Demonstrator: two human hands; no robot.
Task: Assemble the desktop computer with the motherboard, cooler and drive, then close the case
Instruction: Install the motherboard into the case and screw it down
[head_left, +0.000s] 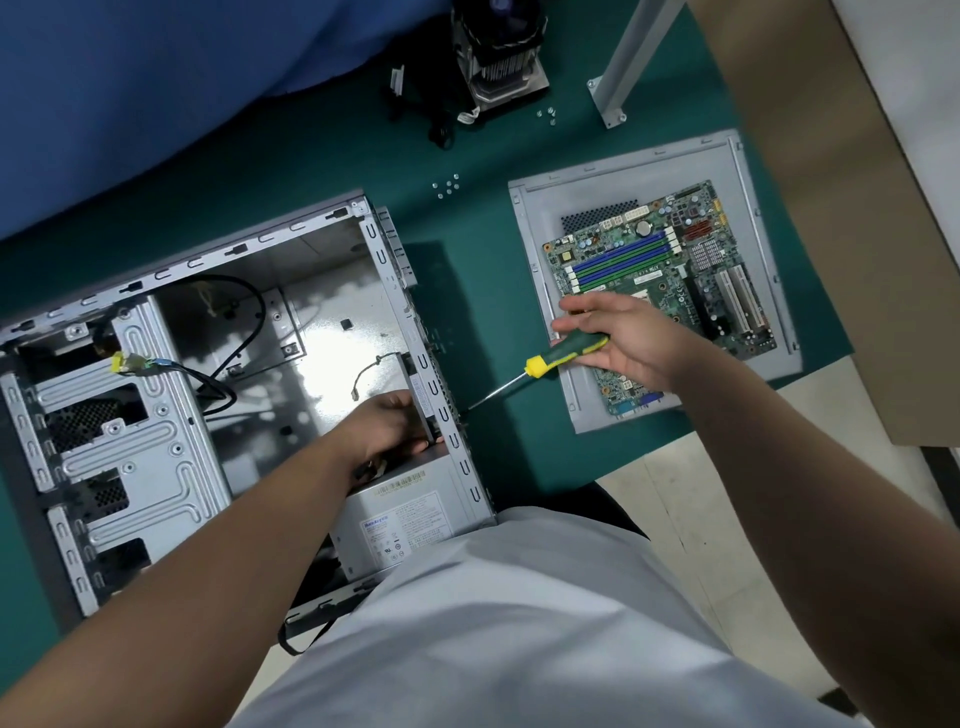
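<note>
The right hand (631, 340) is gripping a screwdriver (540, 366) at the case (171, 364) rear wall while the left hand (392, 428) is curling around something inside, apparently fastening; the motherboard (670, 291), lying right of the case, likely goes in next.

Green table (467, 291), open case (218, 364), side panel (535, 249), cooler (501, 57), loose screws (447, 186)

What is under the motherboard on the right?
The motherboard lies on a grey side panel on the green mat. The right hand covers its near corner.
</note>
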